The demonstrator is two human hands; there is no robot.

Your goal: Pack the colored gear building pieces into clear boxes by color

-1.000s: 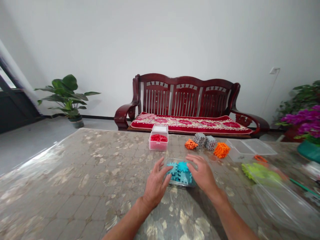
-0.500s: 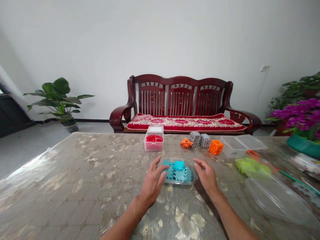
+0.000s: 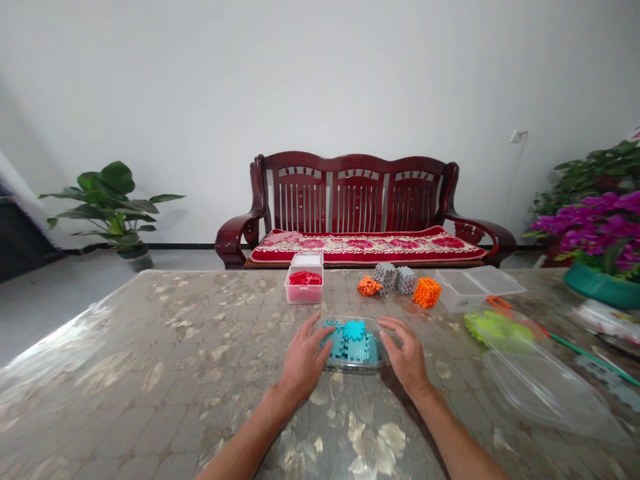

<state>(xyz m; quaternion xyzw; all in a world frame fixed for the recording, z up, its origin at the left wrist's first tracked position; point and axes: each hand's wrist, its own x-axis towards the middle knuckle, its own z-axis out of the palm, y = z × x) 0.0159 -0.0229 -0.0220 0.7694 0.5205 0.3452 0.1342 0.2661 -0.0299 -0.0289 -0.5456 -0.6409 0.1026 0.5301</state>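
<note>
Flanking a shallow clear plastic tray (image 3: 355, 365) heaped with teal interlocking plastic pieces (image 3: 354, 340), the left hand (image 3: 303, 363) and the right hand (image 3: 407, 353) stand apart, open and curved, their fingers at the tray's two sides. The tray sits at lower centre of the frame on a marble-patterned glossy counter (image 3: 150, 353). Above it lies a clear box of red pieces (image 3: 295, 295). To the upper right are orange clusters (image 3: 427, 292), grey clusters (image 3: 386, 278), and a clear plastic box (image 3: 457, 293). Lime-green pieces (image 3: 495, 327) lie further right, beside a large clear plastic lid (image 3: 543, 393). A dark red wooden sofa (image 3: 350, 200) stands beyond the counter.
</note>
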